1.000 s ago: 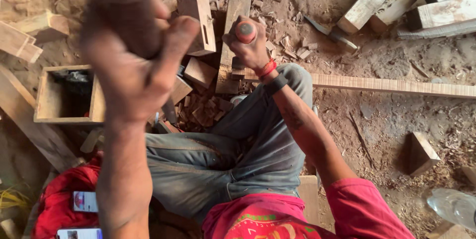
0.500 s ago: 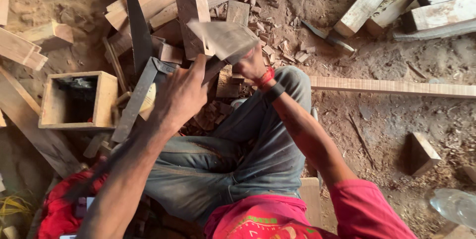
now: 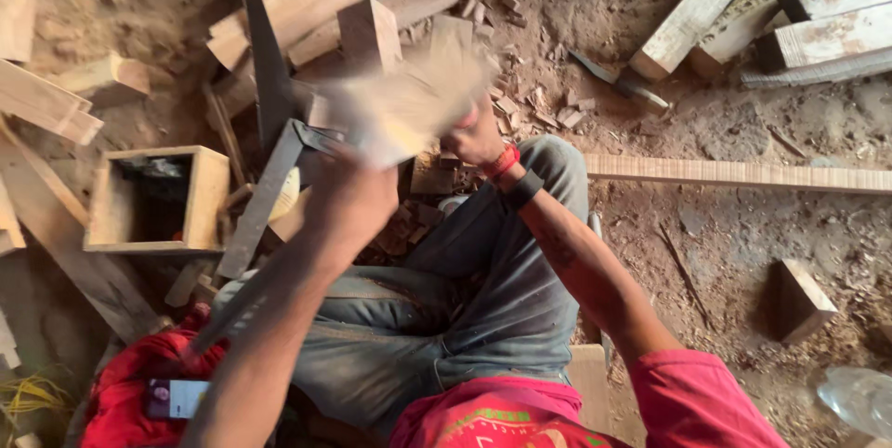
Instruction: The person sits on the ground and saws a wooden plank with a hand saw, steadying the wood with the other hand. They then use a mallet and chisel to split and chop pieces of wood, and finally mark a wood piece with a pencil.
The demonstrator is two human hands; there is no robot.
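1. Nearest the camera, the person sits on the ground in a pink-red shirt (image 3: pixel 520 415) and worn grey-blue jeans (image 3: pixel 465 318), knees drawn up; a crumpled red cloth bundle (image 3: pixel 130 392) lies at the left hip

2. The left hand (image 3: pixel 348 202) is raised in front of the knees and closed around the near end of a pale, flat, roughly cut block of wood (image 3: pixel 409 104) – the block is smeared by motion blur, so its exact outline and how finished it is cannot be told

3. The right hand (image 3: pixel 474 137), with a red thread and a dark band at the wrist, grips the far end of the same block, fingers wrapped on it; I cannot tell whether it also holds a tool

4. Judging by the blur, the block is being turned or checked between both hands rather than cut – shaping looks part done, with no finished face showing

5. Just beyond the left hand a long dark metal saw blade (image 3: pixel 265 192) leans among offcuts, untouched; to the left stands a small open square wooden box (image 3: pixel 209 197) with dark contents

6. Farther out, a heap of light wooden offcuts (image 3: pixel 307 2), a long pale wooden strip (image 3: pixel 743 174) on the right, rough whitish timber beams (image 3: pixel 818 20) at the top right and wood chips over the dirt floor (image 3: pixel 725 253) suggest much cutting done and plenty of stock left
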